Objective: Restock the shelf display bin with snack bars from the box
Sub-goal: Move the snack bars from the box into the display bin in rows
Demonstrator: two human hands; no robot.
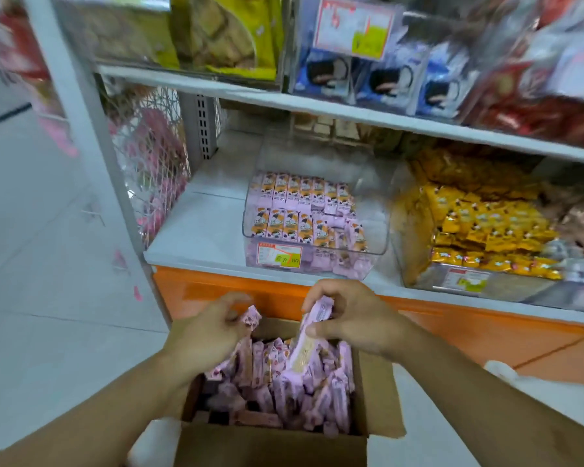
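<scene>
Both hands are held over the open cardboard box (378, 392), which sits low in the view, directly beneath them. The box is packed with pink-wrapped snack bars (284, 382), most standing on end, some lying loose near the bottom edge.

The right hand (348, 315) is curled around a snack bar (305, 342): the top of the wrapper is pinched between fingers and thumb, and the bar hangs down from the hand, its lower end among the bars in the box. The left hand (209, 328) is closed too, fingers bent, with the crimped end of another pink bar (252, 316) pinched at its fingertips, just left of the right hand. The two hands are kept near each other but apart.

Above and beyond the hands, on the white shelf (196, 230), the clear display bin (375, 237) is seen. Two rows of matching pink bars are laid across the bin's left part; the bars toward its right are stacked less neatly. A red and yellow price label (279, 256) is fixed to the bin's front wall, straight above the right hand.

Further right of the right hand, a second clear bin (415, 251) of yellow-wrapped snacks (486, 227) is seen on the same shelf. An orange panel (452, 332) runs under the shelf edge, behind the hands. On the shelf higher up, blue cookie packs (385, 79) are lined up, blurred.
</scene>
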